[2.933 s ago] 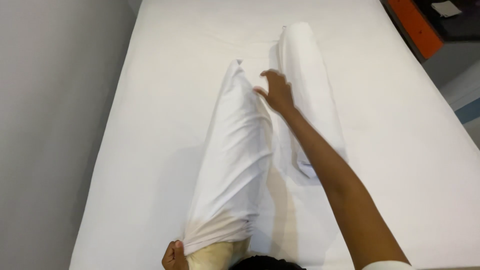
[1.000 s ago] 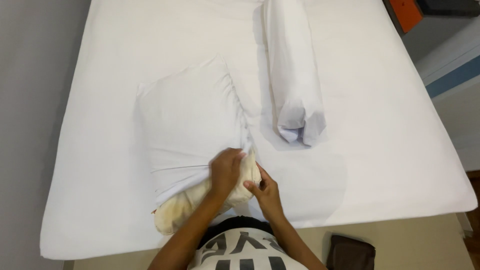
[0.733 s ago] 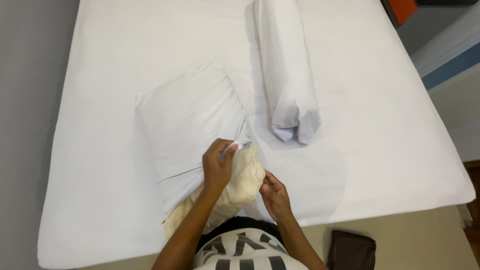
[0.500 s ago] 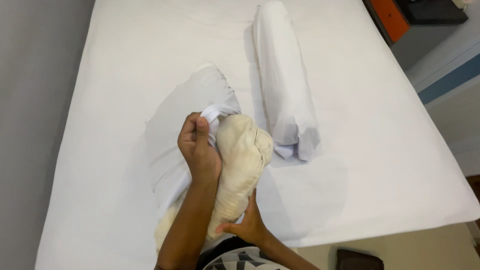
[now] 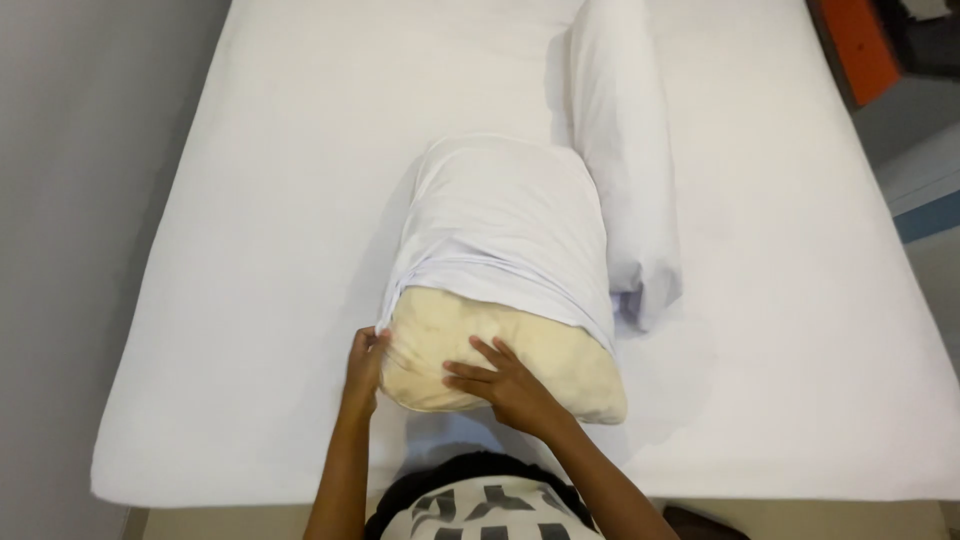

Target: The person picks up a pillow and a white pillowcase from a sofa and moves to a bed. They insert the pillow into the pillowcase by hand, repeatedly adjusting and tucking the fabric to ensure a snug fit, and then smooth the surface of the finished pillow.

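**Pillow laid flat, case partway on**

The cream pillow (image 5: 500,350), raised on end half a second ago, now lies flat near the bed's near edge, the white pillowcase (image 5: 505,225) covering its far part. Your left hand (image 5: 363,368) has its fingers pinched on the case's edge at the pillow's left corner. Your right hand (image 5: 510,385) presses on the bare end, fingers spread and released. A second cased pillow (image 5: 625,170) lies just right on the white bed (image 5: 250,200).
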